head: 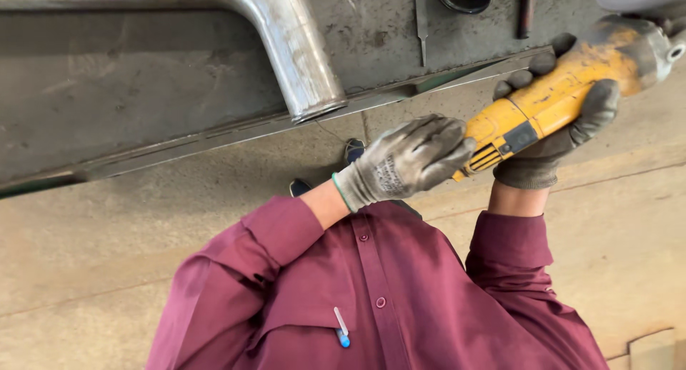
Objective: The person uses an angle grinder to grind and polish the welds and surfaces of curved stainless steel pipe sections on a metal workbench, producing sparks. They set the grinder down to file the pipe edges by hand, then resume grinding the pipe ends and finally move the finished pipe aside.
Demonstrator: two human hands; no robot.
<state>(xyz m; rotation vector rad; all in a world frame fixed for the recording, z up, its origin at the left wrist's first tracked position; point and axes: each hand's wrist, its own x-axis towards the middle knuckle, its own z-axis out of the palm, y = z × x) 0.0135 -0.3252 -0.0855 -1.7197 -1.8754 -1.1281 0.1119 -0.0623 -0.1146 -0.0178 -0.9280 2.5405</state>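
Maroon shirt [371,298] filled the lower frame. Gloved left hand [407,159] wrapped the rear of a yellow angle grinder [564,91] at right; right hand [554,137] gripped its body. Bent steel pipe [293,55] lay on the steel workbench [143,91] above bare concrete floor [107,255].

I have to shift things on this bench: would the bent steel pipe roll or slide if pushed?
The bent steel pipe looks thick-walled, so probably heavy and stiff. Its elbow should stop free rolling; it would more likely pivot. Its smooth surface may slide on the steel bench.
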